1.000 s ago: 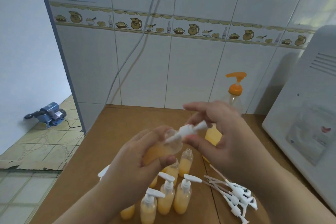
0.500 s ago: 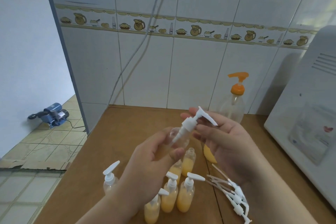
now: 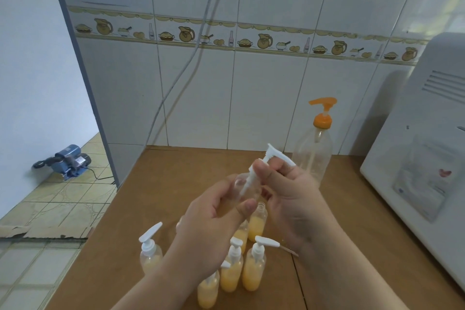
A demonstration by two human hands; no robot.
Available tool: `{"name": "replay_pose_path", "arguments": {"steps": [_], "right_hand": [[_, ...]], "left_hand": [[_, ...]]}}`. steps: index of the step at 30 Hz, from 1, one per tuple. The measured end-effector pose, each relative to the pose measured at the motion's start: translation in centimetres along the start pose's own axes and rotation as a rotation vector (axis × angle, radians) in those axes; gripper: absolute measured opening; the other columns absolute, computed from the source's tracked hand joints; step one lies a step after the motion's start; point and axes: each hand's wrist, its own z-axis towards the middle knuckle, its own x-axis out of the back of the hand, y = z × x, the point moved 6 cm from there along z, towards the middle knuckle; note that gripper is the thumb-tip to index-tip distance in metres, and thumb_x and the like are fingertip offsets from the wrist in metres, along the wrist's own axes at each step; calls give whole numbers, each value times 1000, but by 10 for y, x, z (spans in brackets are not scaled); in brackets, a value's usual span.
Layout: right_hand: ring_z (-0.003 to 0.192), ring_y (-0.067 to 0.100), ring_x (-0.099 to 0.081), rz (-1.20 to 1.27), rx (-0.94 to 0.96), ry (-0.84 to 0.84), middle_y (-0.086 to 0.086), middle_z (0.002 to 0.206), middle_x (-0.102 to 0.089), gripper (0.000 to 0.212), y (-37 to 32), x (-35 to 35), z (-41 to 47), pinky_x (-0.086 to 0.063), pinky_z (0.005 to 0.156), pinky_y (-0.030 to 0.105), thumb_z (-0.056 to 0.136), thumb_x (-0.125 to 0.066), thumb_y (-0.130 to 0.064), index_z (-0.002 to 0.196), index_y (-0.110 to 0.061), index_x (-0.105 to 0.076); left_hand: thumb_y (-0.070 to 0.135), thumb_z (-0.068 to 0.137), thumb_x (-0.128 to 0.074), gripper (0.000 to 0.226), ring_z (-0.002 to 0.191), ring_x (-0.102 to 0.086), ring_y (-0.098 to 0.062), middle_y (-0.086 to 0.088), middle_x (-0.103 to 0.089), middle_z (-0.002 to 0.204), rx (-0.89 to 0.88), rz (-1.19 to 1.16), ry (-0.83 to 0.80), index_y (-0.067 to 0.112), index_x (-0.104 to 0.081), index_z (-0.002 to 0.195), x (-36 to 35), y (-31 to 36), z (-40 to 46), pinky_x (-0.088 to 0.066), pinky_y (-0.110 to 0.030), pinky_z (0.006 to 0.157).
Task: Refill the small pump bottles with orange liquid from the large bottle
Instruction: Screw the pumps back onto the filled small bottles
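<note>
My left hand (image 3: 211, 216) grips a small clear bottle (image 3: 247, 186) above the table, its neck tilted up to the right. My right hand (image 3: 289, 191) pinches a white pump head (image 3: 266, 161) seated on that bottle's neck. The large bottle (image 3: 313, 156) with an orange pump stands behind my right hand, near the wall, and looks mostly clear. Below my hands stand several small bottles with orange liquid: capped ones (image 3: 253, 269) in front and an uncapped one (image 3: 258, 221) behind them. One more capped bottle (image 3: 150, 254) stands apart at the left.
The brown table (image 3: 141, 209) ends at its left edge above a tiled floor. A white appliance (image 3: 427, 158) fills the right side. A loose pump tube (image 3: 289, 250) peeks out under my right wrist. A blue pump (image 3: 68, 161) sits on the floor far left.
The bottle has swung from lying sideways to pointing up and right. My right hand turned the pump head, so its spout has gone from pointing right to pointing up and away.
</note>
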Motion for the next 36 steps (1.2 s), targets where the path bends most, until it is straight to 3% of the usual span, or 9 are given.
{"name": "replay_pose_path", "arguments": {"steps": [4, 8, 12, 14, 17, 22, 28, 31, 36], "right_hand": [[92, 31, -60, 130, -37, -59, 11, 98, -69, 29, 4, -6, -5, -43, 97, 55, 72, -75, -19, 95, -5, -64], [80, 28, -58, 69, 8, 43, 8, 79, -62, 44, 3, -2, -2, -50, 80, 46, 58, -87, -16, 91, -10, -58], [91, 26, -63, 10, 42, 0, 6, 91, -71, 15, -2, 0, -4, -45, 92, 47, 72, -77, -22, 84, -16, -74], [80, 20, -65, -24, 49, 40, 7, 85, -70, 23, 0, 1, -5, -50, 81, 39, 66, -78, -21, 84, -9, -71], [73, 18, -62, -79, 27, 124, 7, 78, -65, 53, 7, 2, -6, -49, 70, 30, 52, -84, -33, 91, -5, -63], [105, 31, -61, -47, 18, 5, 6, 99, -72, 26, 5, 2, -8, -42, 100, 48, 72, -75, -37, 87, -16, -76], [71, 13, -66, -120, 77, 59, 7, 78, -71, 26, 0, 1, -13, -51, 62, 20, 66, -69, -31, 80, -10, -73], [67, 15, -64, -117, 104, 134, 11, 77, -72, 28, 1, 3, -18, -54, 59, 19, 71, -67, -28, 84, -4, -71], [70, 15, -65, -204, 170, 154, 5, 77, -72, 16, 0, -2, -23, -53, 64, 23, 82, -65, -24, 86, -10, -72]], "left_hand": [[43, 76, -59, 34, 94, -61, 9, 25, -68, 98, -13, -24, -14, 44, -61, 110, 1, 1, 1, -45, -5, 72], [52, 72, -60, 43, 98, -60, 5, 25, -67, 101, 6, 27, -2, 43, -60, 115, 0, -3, -1, -47, -19, 85], [41, 79, -62, 29, 93, -61, 7, 25, -68, 97, 15, -5, 14, 44, -61, 108, 3, -4, -1, -45, -16, 80], [34, 82, -64, 28, 93, -61, 8, 25, -68, 97, -3, -3, 19, 41, -61, 109, 4, -3, -2, -46, -10, 75], [50, 73, -60, 41, 97, -59, 8, 27, -66, 101, -51, 63, 38, 42, -59, 113, 4, -1, -5, -46, -11, 77], [43, 71, -60, 39, 92, -63, 4, 21, -70, 96, -45, -2, -33, 38, -62, 110, 5, 2, -3, -43, -6, 73], [51, 74, -61, 46, 90, -60, 0, 18, -66, 97, -81, 157, 78, 38, -58, 118, 4, -7, -7, -44, -16, 76], [49, 77, -63, 47, 96, -59, -2, 20, -63, 101, -134, 265, 133, 37, -56, 123, 5, -8, -8, -49, -23, 81], [51, 80, -59, 41, 99, -55, 4, 26, -58, 102, -249, 380, 155, 40, -52, 119, 5, 1, -10, -45, -16, 78]]}}
